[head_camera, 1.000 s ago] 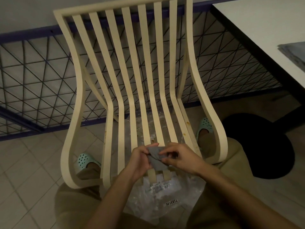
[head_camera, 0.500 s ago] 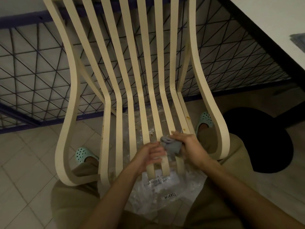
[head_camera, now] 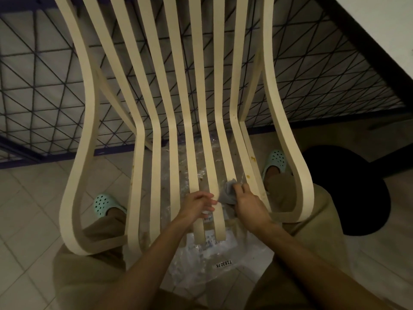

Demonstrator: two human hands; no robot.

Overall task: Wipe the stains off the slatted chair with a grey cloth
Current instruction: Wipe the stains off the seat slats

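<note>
- Head view, looking straight down: your grey cloth (head_camera: 228, 193) is bunched up in your right hand (head_camera: 248, 202). The fingers are curled round it and press it onto a seat slat right of the middle, near the front of the seat.
- Your left hand (head_camera: 197, 204) is just beside it, fingers wrapped round the neighbouring slat.
- The slatted chair (head_camera: 89, 121) is cream and stands between your legs, its back leaning away from you. Two middle slats end free at the front.
- Orange-brown stains (head_camera: 253, 158) sit on the right-hand slats, a bit further back than the cloth. There are fainter smears on a slat left of centre too.
- Under the seat there's a crinkly clear plastic sheet (head_camera: 201, 253) on the tiled floor (head_camera: 26, 198), with a printed label on it.
- You've got a mint clog (head_camera: 105, 204) either side of the seat, and khaki trousers.
- Behind the chair is a black wire mesh panel (head_camera: 44, 86), and a white table (head_camera: 380, 30) with a dark edge sits top right.
- There's also a black round thing (head_camera: 348, 191) on the floor at right; can't tell what it is.
</note>
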